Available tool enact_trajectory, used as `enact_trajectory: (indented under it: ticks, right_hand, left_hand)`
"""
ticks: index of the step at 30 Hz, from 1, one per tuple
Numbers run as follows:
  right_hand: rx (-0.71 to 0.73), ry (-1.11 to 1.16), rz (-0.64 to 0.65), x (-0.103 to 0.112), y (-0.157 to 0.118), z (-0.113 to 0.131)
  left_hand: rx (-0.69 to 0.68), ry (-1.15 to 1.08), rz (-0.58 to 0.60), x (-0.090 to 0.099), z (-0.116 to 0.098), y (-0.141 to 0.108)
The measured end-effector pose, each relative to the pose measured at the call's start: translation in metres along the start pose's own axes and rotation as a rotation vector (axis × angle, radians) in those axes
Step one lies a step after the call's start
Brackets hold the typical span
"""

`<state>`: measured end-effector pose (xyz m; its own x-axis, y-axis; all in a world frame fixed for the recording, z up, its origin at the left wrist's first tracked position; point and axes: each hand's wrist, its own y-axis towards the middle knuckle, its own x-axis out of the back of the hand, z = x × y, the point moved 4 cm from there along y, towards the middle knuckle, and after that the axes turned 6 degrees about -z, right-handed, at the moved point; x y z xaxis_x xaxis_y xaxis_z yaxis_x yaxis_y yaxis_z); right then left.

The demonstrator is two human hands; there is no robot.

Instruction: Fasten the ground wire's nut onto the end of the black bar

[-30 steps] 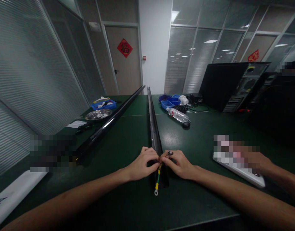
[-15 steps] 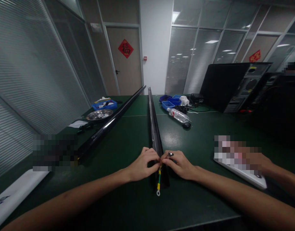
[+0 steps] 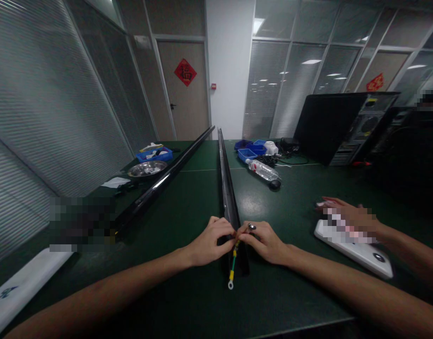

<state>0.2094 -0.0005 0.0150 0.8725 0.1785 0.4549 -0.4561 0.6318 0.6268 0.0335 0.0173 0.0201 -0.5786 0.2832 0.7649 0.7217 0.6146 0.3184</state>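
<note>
A long black channel-shaped rail (image 3: 228,188) runs away from me along the middle of the green table. At its near end my left hand (image 3: 213,240) and my right hand (image 3: 264,241) meet, fingertips pinched together. Between them they grip a short yellow-green wire (image 3: 234,260), whose ring terminal (image 3: 230,284) hangs toward me. The part of the wire under the fingers is hidden. A ring is on a finger of my right hand.
Another black rail (image 3: 160,182) slants to the left, near a metal dish (image 3: 148,169) and blue tray (image 3: 155,155). A plastic bottle (image 3: 263,170) lies beyond my right hand. Another person's hand (image 3: 361,216) is over a white device (image 3: 364,254) on the right; a white object (image 3: 29,282) is at left.
The other person's hand has moved up and left over the white device. The ring terminal has swung slightly left. My hands have stayed in place.
</note>
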Motion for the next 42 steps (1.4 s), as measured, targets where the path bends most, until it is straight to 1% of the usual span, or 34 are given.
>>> enact_trajectory:
  ticks: [9, 17, 28, 35, 42]
  right_hand:
    - [-0.041, 0.031, 0.010, -0.0015, -0.0004, -0.0045]
    - [-0.019, 0.008, -0.010, 0.0000, -0.0003, -0.0034]
    - [-0.037, 0.008, 0.025, -0.0015, -0.0005, -0.0040]
    - [-0.012, 0.000, 0.014, -0.0015, 0.0011, -0.0009]
    - [-0.030, 0.014, 0.012, -0.0010, 0.0030, -0.0007]
  left_hand:
    - [-0.002, -0.019, 0.012, 0.0005, -0.0019, 0.0000]
    - [0.000, -0.007, -0.004, -0.0001, -0.0008, -0.0006]
    - [0.014, -0.013, 0.023, 0.0010, -0.0021, 0.0001]
    - [0.006, -0.021, -0.001, -0.0005, -0.0006, -0.0009]
    - [0.017, -0.018, 0.021, -0.0007, 0.0008, -0.0009]
